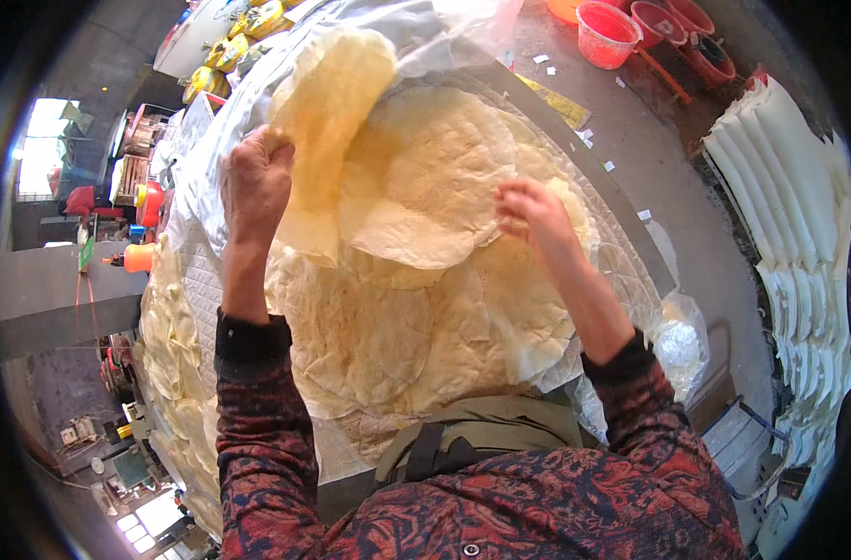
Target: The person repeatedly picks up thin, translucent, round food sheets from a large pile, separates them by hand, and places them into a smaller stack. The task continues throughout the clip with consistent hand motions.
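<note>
My left hand (257, 185) is closed in a fist on the near-left edge of a thin, translucent yellow sheet (331, 105), raised and folded over at its far end. Beneath and right of it lies a wide round sheet (432, 161) with a wrinkled surface. My right hand (537, 217), slightly blurred, is over that sheet's right edge with fingers loosely curled and apart. Whether its fingertips touch the sheet is hard to tell. More overlapping yellowish sheets (397, 336) are spread in front of my waist on a quilted cloth (202, 280).
Clear plastic film (460, 52) covers the far side. An orange bottle (139, 257) stands at the left, beside more yellowish sheets (170, 350). Red buckets (609, 42) sit on the floor at the upper right. Stacked white folded material (782, 175) and a clear plastic bag (679, 350) are to the right.
</note>
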Tool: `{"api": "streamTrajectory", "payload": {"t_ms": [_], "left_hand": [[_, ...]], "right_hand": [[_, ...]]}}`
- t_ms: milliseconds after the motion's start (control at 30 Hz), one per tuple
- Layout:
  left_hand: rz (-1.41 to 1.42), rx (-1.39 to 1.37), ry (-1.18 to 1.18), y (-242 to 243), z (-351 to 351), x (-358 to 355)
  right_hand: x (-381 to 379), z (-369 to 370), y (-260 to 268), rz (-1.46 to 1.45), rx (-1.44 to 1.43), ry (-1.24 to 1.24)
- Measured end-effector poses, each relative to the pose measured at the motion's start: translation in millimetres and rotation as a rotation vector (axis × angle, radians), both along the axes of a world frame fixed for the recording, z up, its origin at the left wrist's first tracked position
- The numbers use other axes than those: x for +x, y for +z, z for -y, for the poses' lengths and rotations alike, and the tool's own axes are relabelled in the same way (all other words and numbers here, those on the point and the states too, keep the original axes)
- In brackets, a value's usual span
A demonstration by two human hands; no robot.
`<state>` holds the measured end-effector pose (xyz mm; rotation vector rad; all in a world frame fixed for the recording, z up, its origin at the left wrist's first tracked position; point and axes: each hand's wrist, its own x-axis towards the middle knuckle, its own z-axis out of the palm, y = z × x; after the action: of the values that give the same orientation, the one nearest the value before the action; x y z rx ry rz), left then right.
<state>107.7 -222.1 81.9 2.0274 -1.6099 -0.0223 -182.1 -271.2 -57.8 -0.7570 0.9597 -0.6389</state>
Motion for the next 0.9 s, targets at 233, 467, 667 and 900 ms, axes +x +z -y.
{"api": "streamTrajectory", "payload": {"t_ms": [233,467,667,900], "left_hand": [[0.287,-0.051,-0.079,-50,-9,-56],[0.332,-0.166,0.013,42,-15,118],[0.761,-0.261,0.027,149,-20,90],[0.540,-0.097,-0.206,-63,-9,-69]], "right_hand": [[-15,-53,-25,0.127,0.206,-0.131],[9,-70,-29,0.099,0.229,-0.140],[15,-64,-24,0.133,0.277,-0.164],[21,-41,-36,-0.018,0.235,-0.055]]}}
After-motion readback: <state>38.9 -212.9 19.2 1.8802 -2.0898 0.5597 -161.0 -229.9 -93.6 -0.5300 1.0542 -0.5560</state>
